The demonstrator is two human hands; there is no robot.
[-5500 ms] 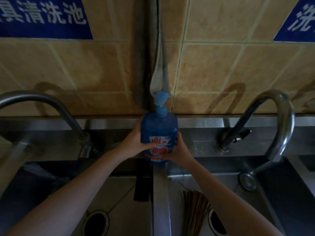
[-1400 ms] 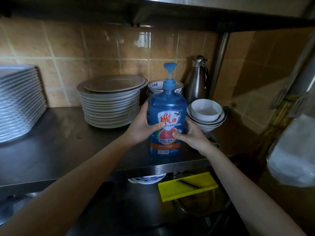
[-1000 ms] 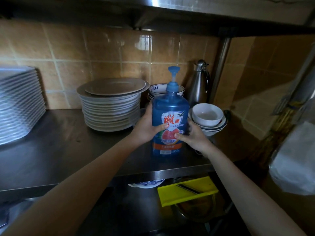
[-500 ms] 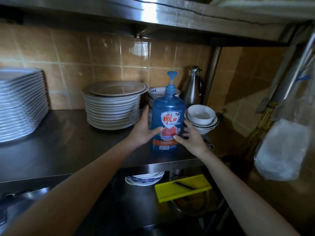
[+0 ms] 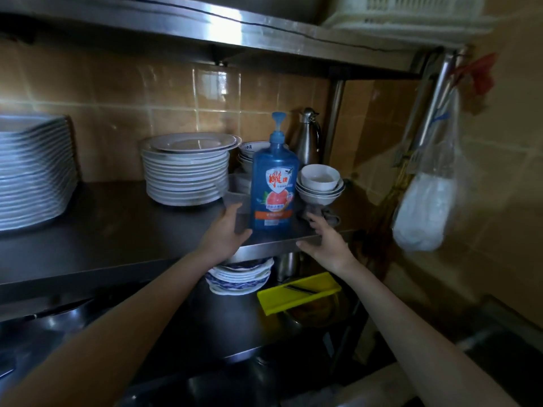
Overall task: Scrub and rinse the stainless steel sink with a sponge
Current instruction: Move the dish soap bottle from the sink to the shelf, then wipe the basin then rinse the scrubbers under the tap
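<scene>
1. The blue detergent bottle [image 5: 274,183] stands upright on the middle steel shelf [image 5: 117,230], close to its front edge and a little above the centre of the view. Its pump head is on top and its label faces the camera.
2. The left hand [image 5: 226,233] sits at 7 o'clock of the bottle, its fingers loose and uncurled and holding nothing. The thumb tip lies very near the bottle's lower left corner; whether it touches cannot be told.
3. The right hand [image 5: 323,239] is at 5 o'clock of the bottle, over the shelf's front lip. Its fingers are spread and empty, with a gap between them and the bottle.
4. At 9 o'clock of the bottle stands a stack of white plates [image 5: 188,174]. A taller plate stack [image 5: 32,171] fills the view's own 9 o'clock edge, on the same shelf.
5. At 3 o'clock, just beside the bottle, are nested white bowls [image 5: 318,183]. At 1 o'clock a steel jug [image 5: 308,136] stands against the tiled wall [image 5: 176,98]. At 11 o'clock more bowls [image 5: 249,151] are partly hidden behind the bottle.
6. On the lower shelf, at 6 o'clock of the bottle, lies a small pile of blue-patterned plates [image 5: 238,277] — with a yellow plastic slicer [image 5: 296,292] at its 3 o'clock.
7. At the view's 3 o'clock a clear plastic bag [image 5: 426,207] with white contents hangs by the rack's post. At 1 o'clock a white basket [image 5: 411,10] sits on the top shelf [image 5: 205,27].
</scene>
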